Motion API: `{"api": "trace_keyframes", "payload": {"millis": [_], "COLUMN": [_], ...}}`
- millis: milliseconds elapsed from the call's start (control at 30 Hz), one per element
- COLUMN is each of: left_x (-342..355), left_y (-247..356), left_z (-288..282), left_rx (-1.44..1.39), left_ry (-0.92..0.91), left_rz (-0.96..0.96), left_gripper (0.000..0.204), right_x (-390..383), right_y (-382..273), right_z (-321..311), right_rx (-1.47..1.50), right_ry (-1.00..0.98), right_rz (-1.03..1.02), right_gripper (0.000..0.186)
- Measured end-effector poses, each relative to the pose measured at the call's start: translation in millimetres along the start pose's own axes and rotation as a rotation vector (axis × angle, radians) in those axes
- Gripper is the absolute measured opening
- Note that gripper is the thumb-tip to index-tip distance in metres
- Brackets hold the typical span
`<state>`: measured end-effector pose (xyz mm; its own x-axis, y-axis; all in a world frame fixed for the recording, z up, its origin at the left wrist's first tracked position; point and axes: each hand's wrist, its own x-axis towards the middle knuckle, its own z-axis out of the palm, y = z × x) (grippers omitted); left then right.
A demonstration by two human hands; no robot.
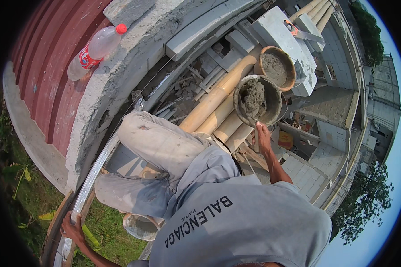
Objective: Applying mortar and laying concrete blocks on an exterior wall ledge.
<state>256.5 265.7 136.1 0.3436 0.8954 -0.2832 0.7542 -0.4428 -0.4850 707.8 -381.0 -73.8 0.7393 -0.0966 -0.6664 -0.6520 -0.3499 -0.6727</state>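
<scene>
Evidently the left hand (73, 229) gripped the metal strip (92, 177), apart from the right hand (263, 137), which curled (around what, one couldn't tell) at the rim of the mortar bucket (273, 107), by the right edge of the bamboo poles (223, 94). Steadying that bucket likely helped clean scooping.

Left of the right hand's (263, 138) grip ran bamboo poles (223, 95). Beyond the grip, a near bucket (273, 97) and a far bucket (258, 67) appeared to rest on them; farther out, a pale block (274, 27) carried a handsaw (305, 35). Well left, red roofing (44, 75) bore a bottle (93, 53).
</scene>
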Motion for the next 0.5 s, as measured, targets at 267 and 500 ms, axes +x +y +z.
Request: {"api": "trace_keyframes", "payload": {"millis": [267,500], "left_x": [-11,-14], "left_y": [-1,0], "left_z": [-7,-15], "left_rx": [-0.1,-0.13], "left_ry": [0.069,0.051], "left_rz": [0.017,0.018], "left_gripper": [0.056,0.059], "right_x": [4,17], "right_y": [-64,-143], "right_z": [-15,87], "right_rx": [-0.37,-0.504], "right_ry": [0.011,-0.571], "right_rz": [-0.283,-0.219], "right_gripper": [0.039,0.037]}}
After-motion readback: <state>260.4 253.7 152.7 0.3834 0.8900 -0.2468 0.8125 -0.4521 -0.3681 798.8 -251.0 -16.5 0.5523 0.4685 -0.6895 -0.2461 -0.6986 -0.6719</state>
